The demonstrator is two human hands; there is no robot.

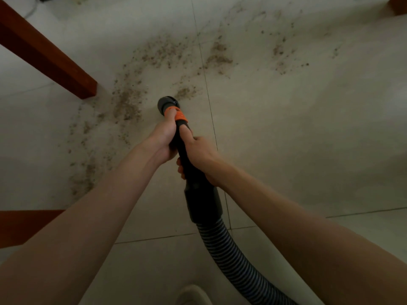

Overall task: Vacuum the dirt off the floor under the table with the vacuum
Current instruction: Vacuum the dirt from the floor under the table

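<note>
1. We grip the black vacuum wand [184, 150] with both hands: left hand [164, 139] curled round it nearer the orange collar [178, 114], right hand [201, 155] wrapped just behind.
2. Nozzle [168, 104] sits low over the tile floor [286, 128], between dirt [130, 102] patches.
3. Wooden table leg [44, 51] stands far left.
4. Ribbed hose [226, 256] trails near right.

Both bare forearms reach forward and down. The left hand [164, 139] curls around the black plastic vacuum wand [184, 159] nearer its tip; the right hand [201, 156] grips just behind, thumbs pointing forward.
</note>
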